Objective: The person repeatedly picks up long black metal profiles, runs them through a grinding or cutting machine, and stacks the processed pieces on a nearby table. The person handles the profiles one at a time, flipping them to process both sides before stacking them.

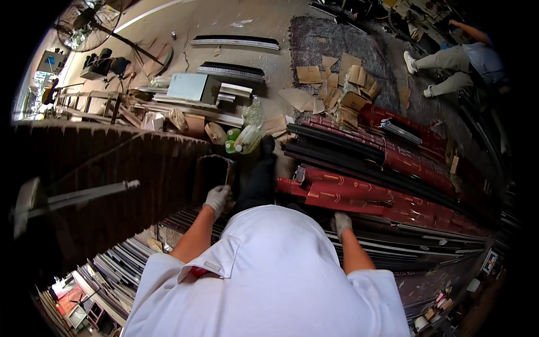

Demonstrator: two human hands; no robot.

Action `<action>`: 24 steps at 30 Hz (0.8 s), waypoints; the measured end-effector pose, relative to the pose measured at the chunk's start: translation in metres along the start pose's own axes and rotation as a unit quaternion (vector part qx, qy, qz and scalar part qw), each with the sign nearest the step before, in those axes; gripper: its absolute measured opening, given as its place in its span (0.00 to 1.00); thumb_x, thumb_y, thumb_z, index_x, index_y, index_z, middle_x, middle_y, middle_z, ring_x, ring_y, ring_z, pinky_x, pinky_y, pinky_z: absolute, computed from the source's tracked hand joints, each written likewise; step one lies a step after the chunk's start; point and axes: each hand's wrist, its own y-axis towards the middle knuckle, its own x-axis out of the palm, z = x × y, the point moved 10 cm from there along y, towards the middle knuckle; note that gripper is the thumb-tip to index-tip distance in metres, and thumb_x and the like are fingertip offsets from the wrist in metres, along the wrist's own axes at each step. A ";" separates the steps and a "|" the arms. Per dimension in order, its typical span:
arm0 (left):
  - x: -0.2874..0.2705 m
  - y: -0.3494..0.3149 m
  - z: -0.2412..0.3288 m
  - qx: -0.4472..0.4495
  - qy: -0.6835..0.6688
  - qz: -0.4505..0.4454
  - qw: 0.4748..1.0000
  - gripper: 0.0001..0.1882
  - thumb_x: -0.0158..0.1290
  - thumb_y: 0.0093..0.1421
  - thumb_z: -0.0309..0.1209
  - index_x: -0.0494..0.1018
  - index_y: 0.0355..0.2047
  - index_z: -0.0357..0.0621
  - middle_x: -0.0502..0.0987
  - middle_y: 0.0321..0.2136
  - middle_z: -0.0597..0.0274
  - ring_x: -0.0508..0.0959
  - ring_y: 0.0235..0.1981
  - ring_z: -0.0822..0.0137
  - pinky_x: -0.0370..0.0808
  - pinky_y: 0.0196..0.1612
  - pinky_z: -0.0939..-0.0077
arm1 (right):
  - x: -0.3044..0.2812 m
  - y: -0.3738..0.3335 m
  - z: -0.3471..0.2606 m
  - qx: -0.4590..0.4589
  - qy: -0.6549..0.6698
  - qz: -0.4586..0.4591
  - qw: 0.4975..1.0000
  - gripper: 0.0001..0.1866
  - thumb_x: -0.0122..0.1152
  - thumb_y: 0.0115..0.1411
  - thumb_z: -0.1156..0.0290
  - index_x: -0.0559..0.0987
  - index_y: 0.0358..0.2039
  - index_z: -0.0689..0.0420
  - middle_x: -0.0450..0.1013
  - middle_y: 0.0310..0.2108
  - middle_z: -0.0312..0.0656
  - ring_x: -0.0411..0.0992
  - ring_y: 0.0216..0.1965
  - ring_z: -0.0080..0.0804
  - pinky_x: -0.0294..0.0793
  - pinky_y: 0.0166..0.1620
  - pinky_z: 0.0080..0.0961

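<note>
I look straight down over my white shirt. My left hand (218, 197), in a grey glove, grips the end of a dark brown metal profile (212, 168) that stands out from a tall stack of dark brown profiles (112, 180). My right hand (340, 222), also gloved, rests on the edge of a rack of long profiles, just below a red-wrapped profile bundle (359, 199). My dark trouser leg and shoe (259, 168) stretch forward between both hands.
Red-wrapped and black profiles (393, 151) lie stacked to the right. Cardboard scraps (337, 84) litter a dark mat. Plastic bottles (244, 139) lie ahead. A person (466, 62) crouches at the top right. A fan (90, 22) stands top left.
</note>
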 end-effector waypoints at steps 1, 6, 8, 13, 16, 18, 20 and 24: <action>-0.004 0.018 -0.012 -0.035 0.002 0.000 0.999 0.14 0.54 0.62 0.39 0.74 0.40 0.42 0.76 0.26 0.64 0.76 0.23 0.69 0.73 0.25 0.74 | -0.019 -0.013 0.017 0.051 0.019 0.053 0.997 0.09 0.49 0.61 0.63 0.71 0.26 0.50 0.69 0.22 0.37 0.67 0.18 0.29 0.67 0.20 0.26; -0.014 0.083 0.013 -0.118 0.125 0.015 0.985 0.16 0.54 0.61 0.41 0.74 0.42 0.42 0.78 0.28 0.63 0.77 0.24 0.68 0.72 0.26 0.74 | -0.049 -0.034 0.043 0.155 0.076 0.165 0.971 0.16 0.49 0.60 0.60 0.75 0.42 0.57 0.75 0.32 0.45 0.75 0.32 0.38 0.75 0.33 0.38; -0.010 0.131 0.040 -0.073 0.129 -0.014 0.989 0.17 0.54 0.61 0.42 0.75 0.41 0.41 0.79 0.30 0.63 0.78 0.25 0.69 0.71 0.27 0.74 | -0.040 -0.015 0.027 0.143 0.099 0.154 0.973 0.16 0.48 0.62 0.59 0.75 0.40 0.57 0.76 0.31 0.45 0.75 0.32 0.38 0.76 0.33 0.40; 0.058 0.180 0.233 0.024 0.143 -0.069 0.987 0.17 0.52 0.63 0.39 0.75 0.41 0.36 0.79 0.31 0.59 0.78 0.30 0.66 0.75 0.35 0.74 | 0.048 0.056 -0.170 -0.029 0.046 0.082 0.995 0.11 0.51 0.63 0.57 0.76 0.32 0.50 0.73 0.24 0.37 0.72 0.23 0.31 0.73 0.27 0.33; 0.083 0.208 0.338 0.068 0.111 -0.059 0.990 0.19 0.52 0.63 0.41 0.73 0.46 0.39 0.79 0.36 0.60 0.79 0.32 0.69 0.74 0.35 0.77 | 0.119 0.021 -0.395 -0.199 0.059 0.027 0.978 0.16 0.56 0.63 0.58 0.77 0.46 0.54 0.78 0.36 0.38 0.76 0.32 0.26 0.76 0.35 0.26; 0.097 0.219 0.386 0.062 0.057 -0.064 0.994 0.21 0.52 0.63 0.43 0.70 0.50 0.42 0.80 0.38 0.60 0.79 0.34 0.70 0.73 0.35 0.77 | 0.149 -0.029 -0.515 -0.353 0.041 -0.020 0.935 0.14 0.52 0.66 0.65 0.76 0.47 0.58 0.75 0.31 0.34 0.69 0.30 0.18 0.69 0.33 0.16; 0.105 0.225 0.426 0.094 0.068 -0.065 0.991 0.20 0.52 0.63 0.43 0.72 0.49 0.43 0.80 0.36 0.63 0.79 0.32 0.71 0.73 0.33 0.76 | 0.156 -0.075 -0.589 -0.445 0.029 -0.024 0.895 0.13 0.52 0.66 0.66 0.76 0.47 0.59 0.75 0.33 0.32 0.67 0.32 0.17 0.67 0.38 0.15; 0.119 0.242 0.447 0.108 0.092 -0.072 0.987 0.16 0.52 0.63 0.41 0.74 0.43 0.42 0.80 0.33 0.64 0.79 0.31 0.70 0.73 0.31 0.77 | 0.137 -0.080 -0.632 -0.494 0.005 0.023 0.869 0.13 0.54 0.65 0.63 0.78 0.44 0.57 0.74 0.32 0.32 0.67 0.31 0.18 0.68 0.39 0.17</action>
